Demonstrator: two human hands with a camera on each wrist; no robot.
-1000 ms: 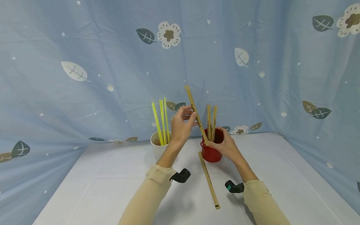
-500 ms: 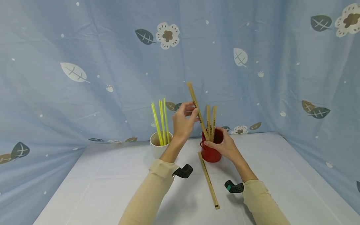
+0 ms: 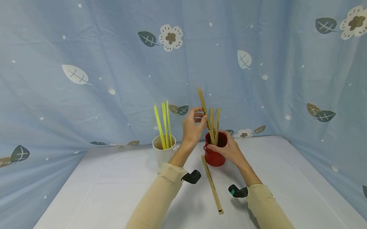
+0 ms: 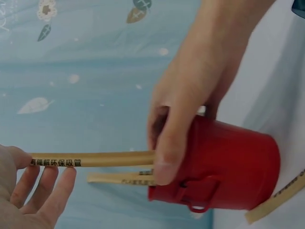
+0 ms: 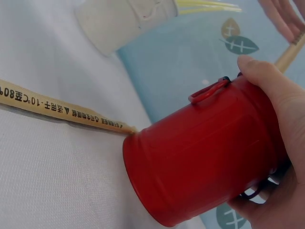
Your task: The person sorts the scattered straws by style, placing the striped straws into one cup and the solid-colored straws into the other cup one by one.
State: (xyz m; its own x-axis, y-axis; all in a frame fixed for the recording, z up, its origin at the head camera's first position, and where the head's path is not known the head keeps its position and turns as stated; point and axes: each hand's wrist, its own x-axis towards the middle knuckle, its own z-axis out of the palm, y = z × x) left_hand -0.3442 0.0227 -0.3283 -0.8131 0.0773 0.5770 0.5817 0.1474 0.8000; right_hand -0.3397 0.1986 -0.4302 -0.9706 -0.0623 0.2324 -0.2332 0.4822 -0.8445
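My left hand point(image 3: 193, 128) pinches a brown paper-wrapped straw point(image 3: 202, 98) printed with dark lettering. The straw leans, its lower end inside the mouth of a small red pail point(image 3: 214, 159); how deep it sits is hidden. Around the pail's rim my right hand point(image 3: 231, 148) grips, thumb on the near side, as the right wrist view also shows. More wrapped straws point(image 4: 119, 178) stick out of the same pail. On the table in front of it lies another wrapped straw point(image 3: 212, 185), its far end beside the pail's base point(image 5: 136, 157).
To the left of the red pail stands a white pail point(image 3: 162, 158) with several yellow sticks point(image 3: 159, 123) upright in it. A white cloth covers the table point(image 3: 113, 197). A blue patterned curtain point(image 3: 123, 45) hangs behind. Each wrist carries a black camera mount point(image 3: 192, 177).
My left hand has moved right and slightly lower with the straw, whose lower end went from in front of the red pail's rim into its mouth. The right hand keeps its grip.
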